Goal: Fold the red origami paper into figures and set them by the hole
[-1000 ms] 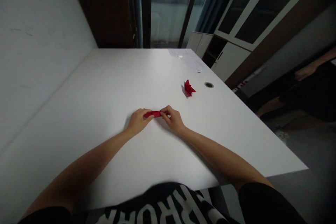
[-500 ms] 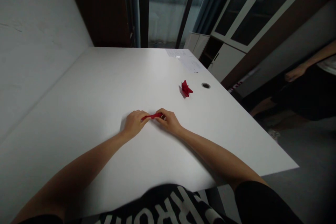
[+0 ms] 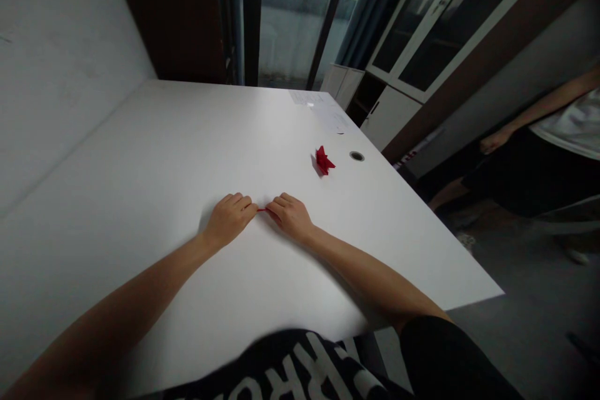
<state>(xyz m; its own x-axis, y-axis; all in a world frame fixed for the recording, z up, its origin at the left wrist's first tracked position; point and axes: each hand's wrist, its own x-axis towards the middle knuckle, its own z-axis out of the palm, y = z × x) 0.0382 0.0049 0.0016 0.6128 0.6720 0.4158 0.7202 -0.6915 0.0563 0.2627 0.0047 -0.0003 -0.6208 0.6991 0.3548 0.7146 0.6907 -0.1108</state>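
Between my two hands runs a thin red strip, which looks like folded paper (image 3: 261, 209); only a short edge of it shows. My left hand (image 3: 230, 217) is closed on its left end, fingers curled over the top. On the other end my right hand (image 3: 289, 215) is closed in the same way, a small gap from the left. Both hands rest low at the white table's surface (image 3: 187, 150). Beyond my right hand lies a red folded-paper piece with several pointed tips (image 3: 324, 161), touched by neither hand.
A round cable hole (image 3: 357, 156) sits near the table's right edge. Printed sheets (image 3: 323, 109) lie at the far right corner. A wall (image 3: 60, 75) borders the left side. Another person's hand (image 3: 495, 140) is beyond the right edge, near white cabinets (image 3: 391, 115).
Both hands have curled further over the red strip, so less of it shows. The view has turned slightly to the right, and more of the other person is visible.
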